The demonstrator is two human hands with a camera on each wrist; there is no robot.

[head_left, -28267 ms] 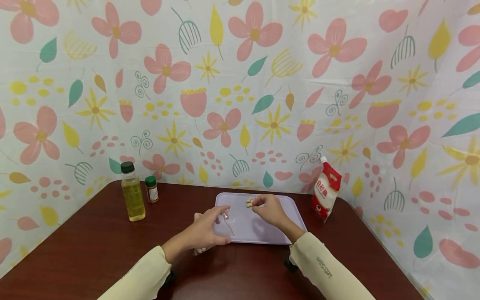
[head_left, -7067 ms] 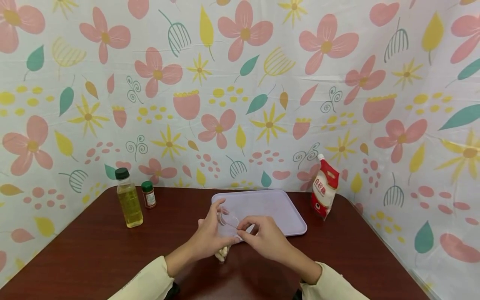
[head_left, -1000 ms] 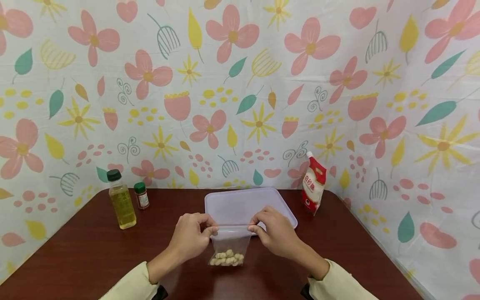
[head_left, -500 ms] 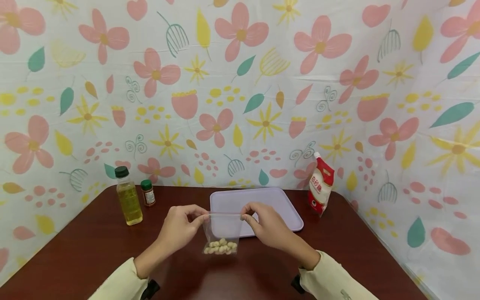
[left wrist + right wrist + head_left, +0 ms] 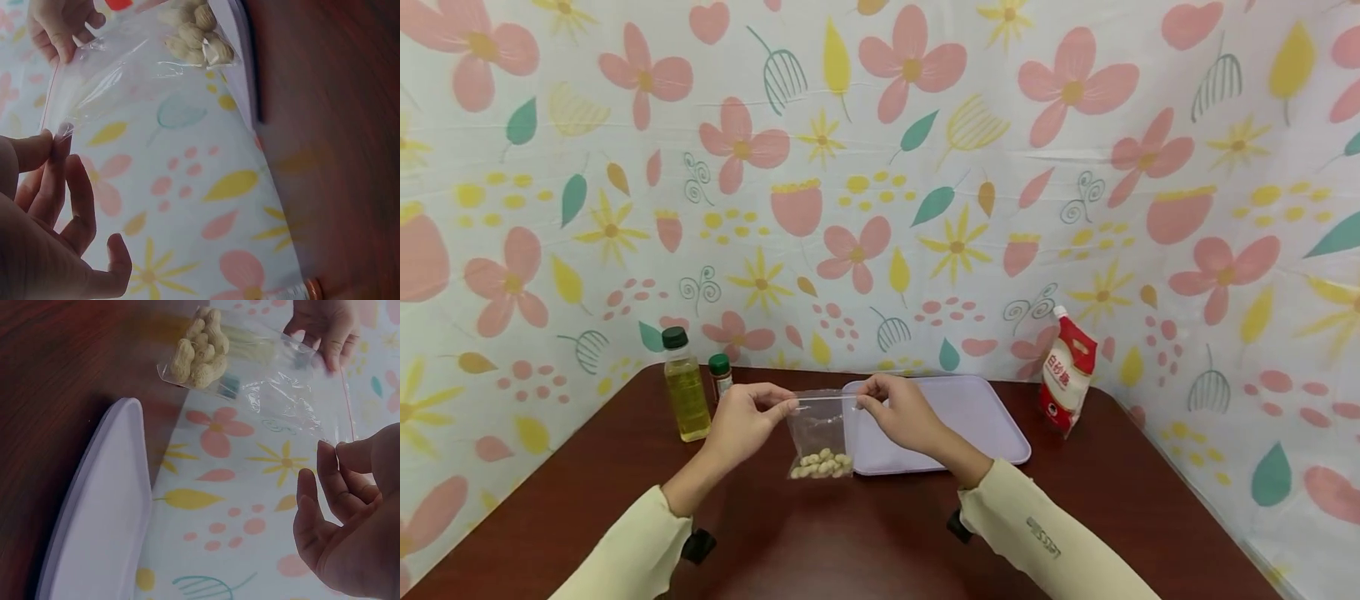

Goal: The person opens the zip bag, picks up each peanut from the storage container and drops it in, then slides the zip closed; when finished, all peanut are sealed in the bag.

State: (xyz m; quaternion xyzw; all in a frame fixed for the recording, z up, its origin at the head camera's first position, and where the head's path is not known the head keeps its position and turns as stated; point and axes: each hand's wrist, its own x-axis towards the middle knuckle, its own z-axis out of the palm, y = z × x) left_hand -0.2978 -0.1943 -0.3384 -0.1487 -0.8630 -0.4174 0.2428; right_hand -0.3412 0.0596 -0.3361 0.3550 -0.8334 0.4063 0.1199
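Observation:
A see-through zip bag (image 5: 820,423) hangs upright by its top edge, with several unshelled peanuts (image 5: 823,464) gathered at the bottom. My left hand (image 5: 741,423) pinches the left top corner between thumb and forefinger. At the opposite corner my right hand (image 5: 908,417) pinches the same edge, so the zip strip is stretched straight between them. In the left wrist view the other fingers of the left hand (image 5: 50,231) curl loosely away from the bag. The right wrist view shows the peanuts (image 5: 203,350) bunched in the bag's far end.
A lilac tray (image 5: 940,425) lies behind and right of the bag, which overlaps its left edge. An oil bottle (image 5: 687,396) and a green-capped spice jar (image 5: 721,375) stand at the back left. A red and white sugar pouch (image 5: 1066,375) stands at the back right.
Peanuts lay on the tray at first, with the right hand picking there; later both hands worked at the bag. Over the last second both hands raised the stretched bag and moved it left.

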